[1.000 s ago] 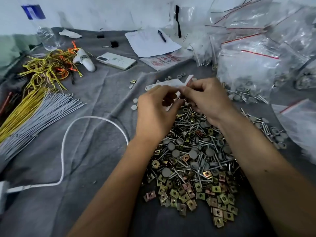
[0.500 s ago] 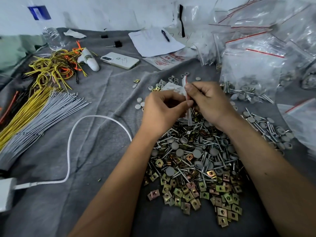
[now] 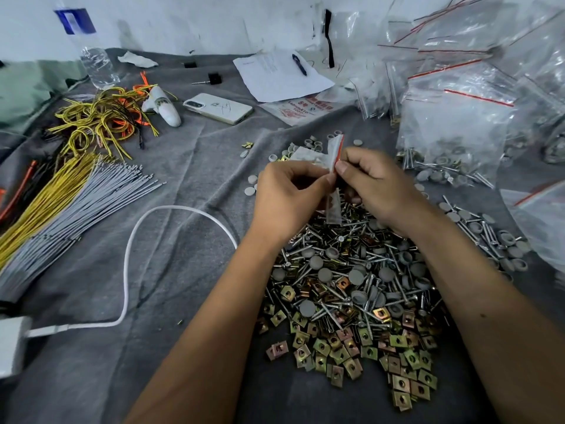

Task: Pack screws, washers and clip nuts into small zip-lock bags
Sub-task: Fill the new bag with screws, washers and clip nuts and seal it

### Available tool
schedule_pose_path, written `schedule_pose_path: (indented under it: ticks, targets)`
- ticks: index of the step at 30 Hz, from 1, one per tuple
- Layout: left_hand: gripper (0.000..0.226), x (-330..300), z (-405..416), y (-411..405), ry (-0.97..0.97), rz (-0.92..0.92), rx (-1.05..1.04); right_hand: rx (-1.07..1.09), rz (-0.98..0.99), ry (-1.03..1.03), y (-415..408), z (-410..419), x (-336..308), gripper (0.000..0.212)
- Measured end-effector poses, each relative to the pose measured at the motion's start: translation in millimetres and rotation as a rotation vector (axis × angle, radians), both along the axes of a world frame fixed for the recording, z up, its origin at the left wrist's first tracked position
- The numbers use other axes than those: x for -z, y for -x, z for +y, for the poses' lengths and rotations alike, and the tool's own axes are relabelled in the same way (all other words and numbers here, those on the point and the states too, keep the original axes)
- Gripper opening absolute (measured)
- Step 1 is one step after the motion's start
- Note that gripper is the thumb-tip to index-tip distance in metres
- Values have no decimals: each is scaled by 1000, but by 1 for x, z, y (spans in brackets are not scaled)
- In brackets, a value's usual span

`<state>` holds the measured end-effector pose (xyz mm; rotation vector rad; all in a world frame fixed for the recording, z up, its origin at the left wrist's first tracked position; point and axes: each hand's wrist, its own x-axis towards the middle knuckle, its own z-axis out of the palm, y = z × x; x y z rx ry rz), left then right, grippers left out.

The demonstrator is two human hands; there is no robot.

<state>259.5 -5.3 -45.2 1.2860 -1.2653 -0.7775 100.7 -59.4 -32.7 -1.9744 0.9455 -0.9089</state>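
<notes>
Both hands hold one small clear zip-lock bag (image 3: 334, 206) with a red strip, edge-on above the pile. My left hand (image 3: 287, 200) pinches it from the left, my right hand (image 3: 376, 185) from the right at the red strip, thumbs meeting. Beneath them lies a heap of screws (image 3: 345, 267) mixed with grey round washers (image 3: 356, 275). Brass and green clip nuts (image 3: 351, 347) spread along the heap's near side. Whatever is inside the bag is hidden by my fingers.
Filled zip-lock bags (image 3: 452, 123) pile up at the back right. A white phone (image 3: 217, 108), papers with a pen (image 3: 281, 75), yellow and orange wires (image 3: 101, 123), grey cable ties (image 3: 70, 203), a white cable (image 3: 128, 270) and a water bottle (image 3: 97, 65) lie on the grey cloth.
The bag has turned from lying flat between my hands to standing edge-on, with its red strip now up by my right thumb. Both hands stayed above the pile.
</notes>
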Motion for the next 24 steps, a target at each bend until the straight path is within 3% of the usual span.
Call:
schedule_pose_path:
  ticks: [8, 15, 24]
  targets:
    - [12, -1, 1, 0, 51, -198, -56, 45, -30, 96, 1, 3, -3, 25]
    - [19, 0, 1, 2, 78, -327, -83, 47, 76, 184, 0, 5, -2, 19]
    - [6, 1, 3, 12, 126, -343, -74, 94, -3, 214, -1, 5, -1, 21]
